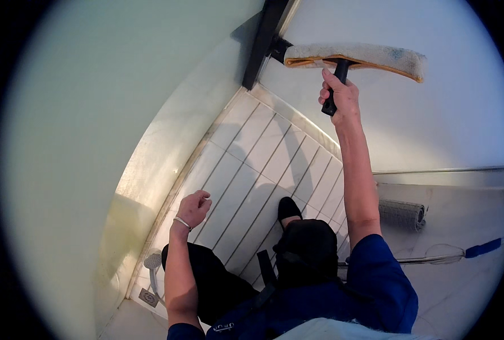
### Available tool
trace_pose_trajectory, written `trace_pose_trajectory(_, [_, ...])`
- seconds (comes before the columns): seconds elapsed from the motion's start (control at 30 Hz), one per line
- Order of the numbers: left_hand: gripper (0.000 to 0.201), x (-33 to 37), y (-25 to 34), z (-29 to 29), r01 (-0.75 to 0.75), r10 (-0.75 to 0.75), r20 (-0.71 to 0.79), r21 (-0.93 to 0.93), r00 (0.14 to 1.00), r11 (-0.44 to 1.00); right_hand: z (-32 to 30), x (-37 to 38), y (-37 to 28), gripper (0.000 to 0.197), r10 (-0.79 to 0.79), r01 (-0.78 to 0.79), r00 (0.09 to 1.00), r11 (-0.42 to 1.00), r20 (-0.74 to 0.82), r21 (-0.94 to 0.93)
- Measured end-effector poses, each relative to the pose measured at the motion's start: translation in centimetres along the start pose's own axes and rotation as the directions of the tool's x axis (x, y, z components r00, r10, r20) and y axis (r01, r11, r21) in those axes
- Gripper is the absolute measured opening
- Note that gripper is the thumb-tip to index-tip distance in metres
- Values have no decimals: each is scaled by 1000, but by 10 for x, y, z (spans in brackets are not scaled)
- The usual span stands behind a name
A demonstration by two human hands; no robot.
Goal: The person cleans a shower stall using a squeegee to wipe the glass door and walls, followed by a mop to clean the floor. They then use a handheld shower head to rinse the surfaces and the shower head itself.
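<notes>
My right hand (342, 97) is wrapped round the black handle of a window washer (371, 55), held out at full arm's length. Its long pad is whitish and fuzzy with an orange edge, and lies crosswise in front of a pale glass panel (433, 107). Whether the pad touches the glass, I cannot tell. Lower down on the left, my left hand (193, 208) hangs over the floor with nothing in it. Its fingers are loosely bent and apart, and a pale band circles the wrist.
A greenish frosted panel (104, 96) rises at left, beside a dark upright frame (263, 42). Long pale tiles (252, 170) cover the floor. A shower head (153, 260) lies near a square drain (148, 297). On the right are a rolled grey mat (402, 215) and a pole with a blue grip (483, 247).
</notes>
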State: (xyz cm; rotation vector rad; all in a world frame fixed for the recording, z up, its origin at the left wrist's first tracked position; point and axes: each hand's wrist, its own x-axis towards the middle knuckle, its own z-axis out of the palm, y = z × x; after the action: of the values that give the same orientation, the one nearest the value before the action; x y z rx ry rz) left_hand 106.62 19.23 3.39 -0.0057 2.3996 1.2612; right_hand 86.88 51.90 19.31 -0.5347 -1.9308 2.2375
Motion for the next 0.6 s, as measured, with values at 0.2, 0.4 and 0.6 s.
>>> trace_pose_trajectory(0.2, [21, 1, -1, 1, -24, 24, 12, 0, 1000, 1000, 6, -12, -12, 27, -100, 100, 994, 995, 34, -7])
trace_pose_trajectory(0.4, [21, 5, -3, 6, 18, -18, 13, -8, 1000, 1000, 32, 17, -1, 26, 140, -146, 989, 957, 39, 251])
trace_pose_trajectory(0.6, [24, 4, -2, 11, -10, 10, 36, 22, 999, 1000, -9, 10, 34, 29, 182, -217, 976, 828, 118, 517])
